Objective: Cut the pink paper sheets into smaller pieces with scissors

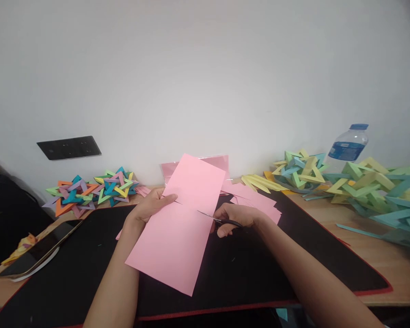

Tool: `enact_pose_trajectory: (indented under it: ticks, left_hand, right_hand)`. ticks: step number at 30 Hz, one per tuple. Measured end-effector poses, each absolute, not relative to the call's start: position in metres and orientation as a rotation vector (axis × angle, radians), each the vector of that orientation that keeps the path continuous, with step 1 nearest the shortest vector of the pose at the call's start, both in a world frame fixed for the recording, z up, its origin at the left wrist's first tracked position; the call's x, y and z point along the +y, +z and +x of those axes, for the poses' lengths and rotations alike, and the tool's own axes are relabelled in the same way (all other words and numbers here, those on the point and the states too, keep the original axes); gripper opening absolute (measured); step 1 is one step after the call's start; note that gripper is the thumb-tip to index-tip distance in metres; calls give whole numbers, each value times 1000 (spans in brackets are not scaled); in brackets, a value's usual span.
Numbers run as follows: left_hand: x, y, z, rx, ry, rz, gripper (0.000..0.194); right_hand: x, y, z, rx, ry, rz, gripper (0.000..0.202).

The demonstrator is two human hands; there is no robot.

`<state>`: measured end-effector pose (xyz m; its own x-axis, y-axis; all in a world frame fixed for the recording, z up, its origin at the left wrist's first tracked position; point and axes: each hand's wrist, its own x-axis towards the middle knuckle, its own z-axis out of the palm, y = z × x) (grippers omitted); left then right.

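Observation:
A sheet of pink paper (177, 246) hangs tilted over the black mat, gripped at its left edge by my left hand (153, 203), thumb on top. My right hand (234, 218) is closed round a pair of black-handled scissors (230, 222). Their blades reach in from the sheet's right edge, near mid-length. A short dark slit shows in the paper beside my left thumb. Behind my right hand lie several more pink paper pieces (259, 200), partly covered by it.
A black mat (89, 255) with red edging covers the wooden desk (321, 216). Folded paper stars (73, 196) stand at the left, green and yellow paper models (372, 187) at the right. A phone (41, 250), yellow strips (263, 183) and a plastic bottle (348, 143) are also around.

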<state>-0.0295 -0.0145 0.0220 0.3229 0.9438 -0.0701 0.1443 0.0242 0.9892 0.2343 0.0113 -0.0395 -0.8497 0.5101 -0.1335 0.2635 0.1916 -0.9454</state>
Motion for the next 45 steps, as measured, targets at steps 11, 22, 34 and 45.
enact_pose_trajectory:
  ticks: [11,22,34,45]
  left_hand:
    - [-15,22,-25,1060,836,1443,35]
    - [-16,23,-26,1046,850,1434,36]
    - [-16,23,-26,1082,864,1416,40]
    - [-14,20,-27,1051,855,1423,34]
  right_hand:
    - [11,-40,236,-2296,1652,-746,37]
    - [9,-38,234,-2232,1709,-766,37]
    - [10,-40,234,-2200,1714,-780,38]
    - [8,-38,232,-2218,1689,-774,36]
